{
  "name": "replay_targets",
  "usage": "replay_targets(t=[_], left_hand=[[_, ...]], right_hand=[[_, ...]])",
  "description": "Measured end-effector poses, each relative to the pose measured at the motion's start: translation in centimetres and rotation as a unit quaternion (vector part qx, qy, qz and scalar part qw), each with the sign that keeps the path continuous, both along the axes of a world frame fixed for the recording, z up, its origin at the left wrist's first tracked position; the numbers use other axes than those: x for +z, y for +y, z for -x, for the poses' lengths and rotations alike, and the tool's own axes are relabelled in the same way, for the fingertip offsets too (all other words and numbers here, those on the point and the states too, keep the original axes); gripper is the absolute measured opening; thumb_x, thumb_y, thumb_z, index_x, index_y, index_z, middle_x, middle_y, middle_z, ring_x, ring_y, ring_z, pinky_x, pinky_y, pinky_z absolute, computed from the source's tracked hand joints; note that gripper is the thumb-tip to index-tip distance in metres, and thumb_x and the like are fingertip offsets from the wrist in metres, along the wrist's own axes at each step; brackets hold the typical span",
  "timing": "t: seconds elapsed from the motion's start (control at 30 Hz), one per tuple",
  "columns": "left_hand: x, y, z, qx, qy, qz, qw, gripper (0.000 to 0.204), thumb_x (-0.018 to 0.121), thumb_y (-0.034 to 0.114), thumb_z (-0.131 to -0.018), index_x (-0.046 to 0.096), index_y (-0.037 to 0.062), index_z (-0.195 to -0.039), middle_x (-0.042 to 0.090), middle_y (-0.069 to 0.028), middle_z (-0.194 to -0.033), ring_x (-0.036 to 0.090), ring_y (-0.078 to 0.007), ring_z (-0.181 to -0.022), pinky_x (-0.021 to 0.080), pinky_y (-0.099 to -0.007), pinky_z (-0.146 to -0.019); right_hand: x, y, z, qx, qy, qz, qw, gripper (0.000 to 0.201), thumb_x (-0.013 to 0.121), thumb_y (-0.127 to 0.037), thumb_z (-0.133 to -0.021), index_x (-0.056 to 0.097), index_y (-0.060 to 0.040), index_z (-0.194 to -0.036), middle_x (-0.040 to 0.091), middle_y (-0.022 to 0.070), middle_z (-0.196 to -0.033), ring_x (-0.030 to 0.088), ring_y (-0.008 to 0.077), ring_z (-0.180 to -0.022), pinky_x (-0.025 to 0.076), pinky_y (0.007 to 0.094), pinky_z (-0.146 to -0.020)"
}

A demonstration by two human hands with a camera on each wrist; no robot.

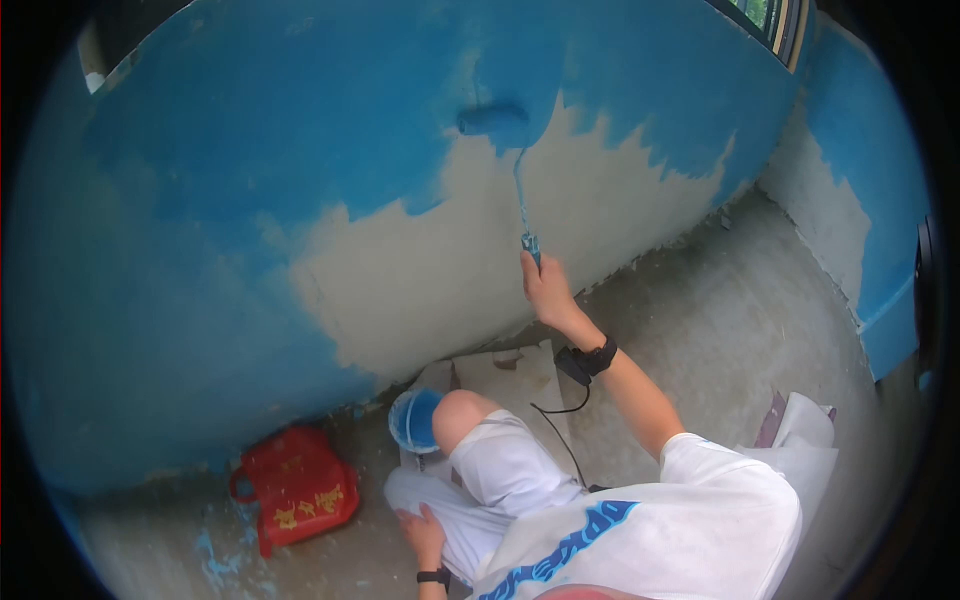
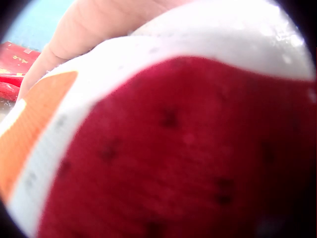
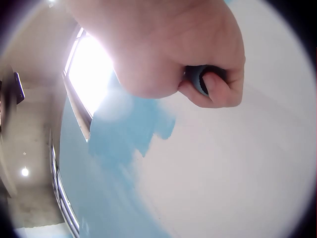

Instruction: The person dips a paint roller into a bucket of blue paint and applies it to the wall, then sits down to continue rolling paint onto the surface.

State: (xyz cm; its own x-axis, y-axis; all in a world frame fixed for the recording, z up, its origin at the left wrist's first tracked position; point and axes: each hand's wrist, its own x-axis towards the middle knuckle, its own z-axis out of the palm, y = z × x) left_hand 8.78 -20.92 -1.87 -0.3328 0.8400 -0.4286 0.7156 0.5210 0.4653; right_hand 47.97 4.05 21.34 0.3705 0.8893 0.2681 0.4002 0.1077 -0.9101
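Observation:
My right hand (image 1: 550, 292) grips the handle of a paint roller (image 1: 493, 122), whose blue sleeve lies against the wall (image 1: 400, 270) where blue paint meets bare grey-white plaster. Its thin bent rod rises from the handle toward the sleeve. Curled fingers wrap the dark blue handle (image 3: 198, 79) in the right wrist view, where the sleeve is out of sight. My left hand (image 1: 425, 535) rests on the pale trouser leg (image 1: 440, 500) and holds nothing. In the left wrist view part of this hand (image 2: 99, 29) shows beyond printed cloth (image 2: 188, 148) that fills most of the picture.
A bucket of blue paint (image 1: 400, 420) stands beside my knee. Left of it, a red bag (image 1: 300, 488) with yellow lettering lies on the paint-spotted floor. Grey sheeting (image 1: 520, 375) covers floor near the wall's base. A black cable (image 1: 575, 445) hangs from my right wrist. Windows open above.

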Motion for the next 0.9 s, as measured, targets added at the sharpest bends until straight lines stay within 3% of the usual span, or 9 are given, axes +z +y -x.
replay_targets(t=[0.17,0.23,0.37,0.47,0.57,0.63,0.67,0.77,0.9], left_hand=[[-1.2,-0.1,0.2,0.01,-0.007,-0.01,1.0,0.077,0.046,0.039,-0.099,0.024,-0.0205,-0.142,0.04,-0.0439,-0.136,0.042,-0.0512,-0.128,0.033,-0.0474,-0.111],[-1.6,-0.2,0.3,0.014,-0.003,-0.009,1.0,0.077,0.046,0.039,-0.099,0.024,-0.0207,-0.142,0.041,-0.0437,-0.136,0.042,-0.0513,-0.128,0.033,-0.0473,-0.111],[-2.2,-0.5,1.0,0.0,-0.007,-0.031,1.0,0.077,0.047,0.039,-0.098,0.024,-0.0205,-0.142,0.04,-0.0438,-0.136,0.042,-0.0514,-0.128,0.033,-0.0474,-0.111],[-1.2,-0.3,0.6,0.02,-0.017,-0.013,1.0,0.078,0.047,0.039,-0.098,0.023,-0.0193,-0.143,0.039,-0.0441,-0.136,0.042,-0.0519,-0.128,0.033,-0.0479,-0.111],[-1.4,-0.3,0.5,0.027,-0.01,-0.003,1.0,0.078,0.047,0.04,-0.098,0.022,-0.0182,-0.144,0.039,-0.0444,-0.136,0.043,-0.0527,-0.127,0.034,-0.0486,-0.11],[-0.5,-0.2,0.3,0.026,-0.015,-0.003,1.0,0.078,0.046,0.04,-0.098,0.021,-0.0178,-0.144,0.039,-0.0443,-0.136,0.043,-0.0529,-0.126,0.034,-0.0488,-0.11],[-0.2,-0.4,0.0,0.024,-0.021,-0.004,0.999,0.078,0.046,0.041,-0.098,0.021,-0.0173,-0.144,0.039,-0.0441,-0.136,0.043,-0.0531,-0.126,0.035,-0.049,-0.109],[0.3,-0.2,-0.4,0.027,-0.026,-0.004,0.999,0.078,0.045,0.042,-0.099,0.021,-0.0169,-0.145,0.039,-0.044,-0.136,0.044,-0.0534,-0.125,0.035,-0.0492,-0.109],[-1.9,-0.4,0.3,0.016,-0.001,-0.014,1.0,0.078,0.045,0.042,-0.099,0.021,-0.0163,-0.145,0.039,-0.0439,-0.135,0.044,-0.0534,-0.125,0.035,-0.0494,-0.109]], right_hand=[[-3.3,-2.4,1.0,-0.01,-0.042,0.013,0.999,0.036,0.047,-0.028,-0.103,0.046,0.0023,-0.084,0.043,0.0091,-0.063,0.039,0.0173,-0.06,0.038,0.0371,-0.058],[-2.8,-2.5,1.4,-0.016,-0.057,0.01,0.998,0.038,0.044,-0.033,-0.105,0.044,-0.005,-0.079,0.047,0.0,-0.059,0.045,0.0104,-0.05,0.043,0.0304,-0.048],[2.9,-1.9,1.5,0.032,0.087,0.068,0.993,0.036,0.046,-0.032,-0.104,0.049,-0.0018,-0.083,0.047,0.0036,-0.063,0.047,0.0141,-0.052,0.05,0.034,-0.049],[6.2,0.0,0.3,0.1,0.156,-0.021,0.982,0.034,0.047,-0.033,-0.104,0.047,-0.0059,-0.083,0.047,0.0001,-0.064,0.049,0.0121,-0.049,0.055,0.0341,-0.045],[11.1,0.7,0.5,0.167,0.212,-0.045,0.962,0.034,0.049,-0.034,-0.103,0.041,-0.0102,-0.08,0.041,-0.0024,-0.061,0.043,0.0088,-0.047,0.046,0.0297,-0.041],[12.6,1.0,0.2,0.284,0.329,0.008,0.901,0.038,0.05,-0.035,-0.102,0.035,-0.0134,-0.075,0.035,-0.0045,-0.058,0.035,0.0059,-0.047,0.033,0.0261,-0.039],[13.0,0.9,0.8,0.249,0.316,0.013,0.916,0.04,0.051,-0.035,-0.102,0.032,-0.0155,-0.074,0.03,-0.0061,-0.058,0.029,0.0053,-0.047,0.025,0.0254,-0.041],[10.6,2.2,1.6,0.18,0.29,0.021,0.94,0.038,0.05,-0.036,-0.102,0.034,-0.0151,-0.074,0.028,-0.0069,-0.057,0.027,0.006,-0.045,0.023,0.0252,-0.041],[4.1,1.6,3.2,0.118,0.254,0.068,0.957,0.04,0.049,-0.035,-0.102,0.033,-0.014,-0.071,0.029,-0.0065,-0.055,0.027,0.0063,-0.043,0.024,0.0268,-0.039]])
